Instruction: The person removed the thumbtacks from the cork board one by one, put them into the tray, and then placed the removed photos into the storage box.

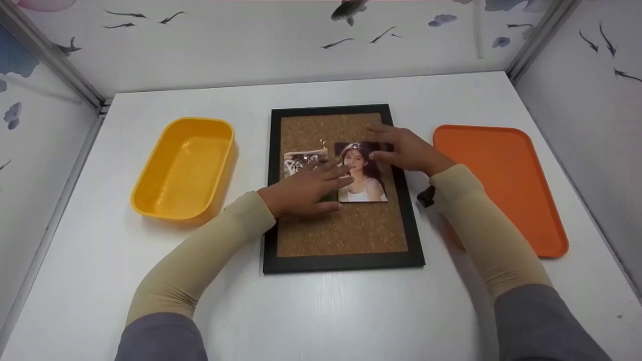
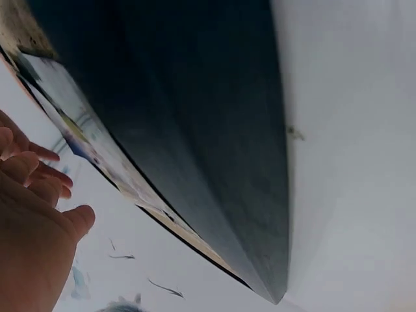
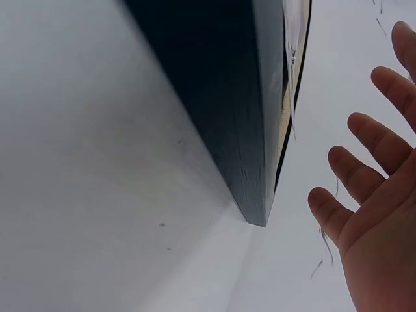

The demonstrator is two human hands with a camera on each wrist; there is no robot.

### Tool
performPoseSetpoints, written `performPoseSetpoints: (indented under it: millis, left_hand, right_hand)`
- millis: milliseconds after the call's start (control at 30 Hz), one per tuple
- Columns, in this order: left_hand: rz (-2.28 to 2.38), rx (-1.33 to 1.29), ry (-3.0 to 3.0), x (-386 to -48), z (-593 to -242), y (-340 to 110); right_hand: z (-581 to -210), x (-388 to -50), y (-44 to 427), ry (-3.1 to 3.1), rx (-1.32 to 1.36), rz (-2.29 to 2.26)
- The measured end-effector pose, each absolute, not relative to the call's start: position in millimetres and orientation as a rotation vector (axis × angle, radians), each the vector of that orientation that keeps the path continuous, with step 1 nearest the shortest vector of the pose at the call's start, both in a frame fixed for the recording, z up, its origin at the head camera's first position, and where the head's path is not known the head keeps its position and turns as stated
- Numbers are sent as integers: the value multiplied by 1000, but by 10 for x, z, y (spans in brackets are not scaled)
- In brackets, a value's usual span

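A cork board [image 1: 346,233] in a black frame [image 1: 346,263] lies on the table. On its cork is a portrait photo [image 1: 363,188] of a person in a white top. Left of that lies a second picture [image 1: 301,159] with a black-and-white pattern, partly covered by my left hand [image 1: 308,190]. The left fingers reach out straight over both pictures, their tips at the portrait's left side. My right hand [image 1: 409,148] is over the portrait's upper right side and the frame's right edge. Its fingers [image 3: 367,140] are spread in the right wrist view, gripping nothing.
To the left stands a yellow basin [image 1: 183,170]. An orange tray [image 1: 506,175] lies on the right, partly under my right forearm. A small black object [image 1: 426,196] shows beside that forearm. White panels [image 1: 251,45] with painted fish surround the white table [image 1: 321,316].
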State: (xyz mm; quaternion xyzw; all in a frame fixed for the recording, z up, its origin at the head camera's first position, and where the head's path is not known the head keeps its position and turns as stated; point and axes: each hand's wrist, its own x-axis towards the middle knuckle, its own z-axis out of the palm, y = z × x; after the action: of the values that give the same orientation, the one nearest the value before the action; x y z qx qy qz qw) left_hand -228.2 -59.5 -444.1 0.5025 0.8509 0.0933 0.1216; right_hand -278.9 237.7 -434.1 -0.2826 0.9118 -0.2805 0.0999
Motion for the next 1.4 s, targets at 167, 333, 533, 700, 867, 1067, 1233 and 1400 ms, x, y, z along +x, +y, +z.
performPoseSetpoints:
  millis: [167, 333, 533, 700, 867, 1067, 1233, 1400]
  left_hand:
    - [203, 1450, 2466, -2286, -4445, -552]
    - [113, 1429, 2422, -2317, -4467, -541]
    - [60, 1457, 2370, -2359, -4527, -542]
    - [48, 1468, 2353, -2372, -4551, -555]
    - [51, 1474, 2336, -2377, -4552, -547]
    - [39, 1479, 2337, -2375, -4565, -545]
    - [28, 1473, 2353, -2381, -4559, -554]
    - [26, 1480, 2356, -2367, -4569, -545]
  right_hand:
    - [-4384, -2849, 2348, 2688, -843, -793]
    - [-4404, -2877, 2333, 2685, -875, -778]
    - [-4438, -2907, 2326, 2680, -921, -769]
    - [-4474, -2959, 2311, 2685, -983, -746]
    - [-4502, -3009, 2305, 2684, -997, -770]
    - [-4523, -3077, 2296, 2663, -941, -785]
    - [-4510, -3139, 2257, 2631, -871, -846]
    - [-4534, -3172, 2232, 2600, -837, -841]
